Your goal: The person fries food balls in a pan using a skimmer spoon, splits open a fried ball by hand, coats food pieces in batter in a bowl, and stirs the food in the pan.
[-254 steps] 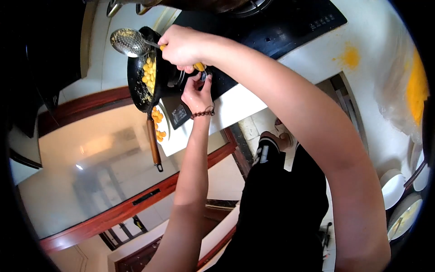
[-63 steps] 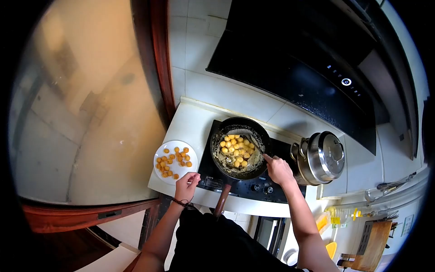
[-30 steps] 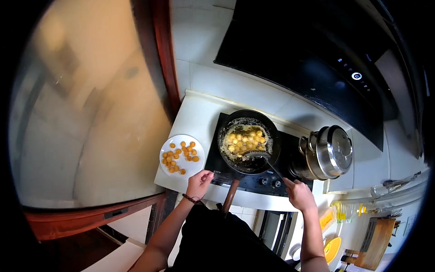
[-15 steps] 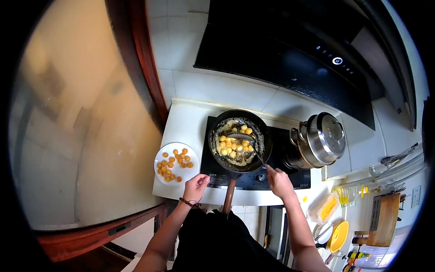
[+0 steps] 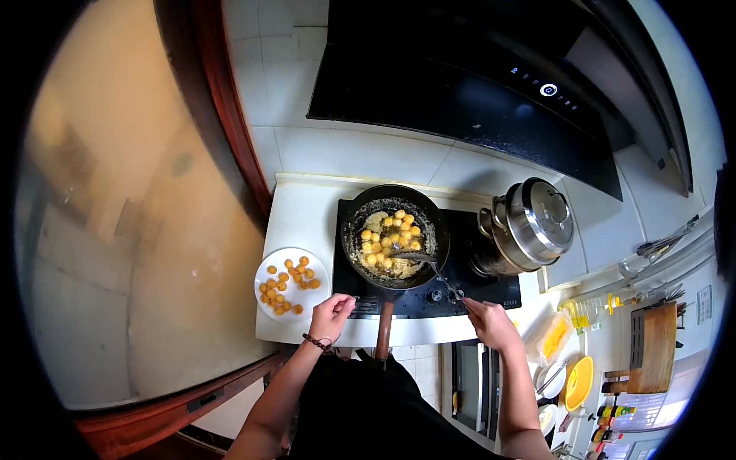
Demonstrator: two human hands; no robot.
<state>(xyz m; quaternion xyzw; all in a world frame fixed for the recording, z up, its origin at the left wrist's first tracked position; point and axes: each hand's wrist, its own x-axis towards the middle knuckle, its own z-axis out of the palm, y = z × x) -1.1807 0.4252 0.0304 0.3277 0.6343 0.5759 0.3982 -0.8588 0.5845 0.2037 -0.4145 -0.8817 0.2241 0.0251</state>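
Observation:
In the black pan (image 5: 439,264) on the stove, several yellow balls (image 5: 386,242) lie in bubbling oil. My right hand (image 5: 492,323) is closed round the end of the slotted ladle (image 5: 415,256), whose bowl is in the pan at the near right of the balls. My left hand (image 5: 332,317) is held with fingers pressed together near the stove's front left corner; whether anything small is between them is hidden. Left of it, a white plate (image 5: 313,266) bears several browned balls (image 5: 287,287). The pan's brown handle (image 5: 384,330) points toward my body, untouched.
Steel pots with a lid (image 5: 538,218) stand on the stove's right side. The range hood (image 5: 460,92) hangs above. Further right are a bag of orange stuff (image 5: 553,336), a yellow basin (image 5: 579,382), an oil bottle (image 5: 586,312) and a cutting board (image 5: 655,360).
The ladle has moved from among the balls to the pan's near right side, and my right hand has shifted down and right. The view has shifted slightly. Earlier, both hands were together beside the pan.

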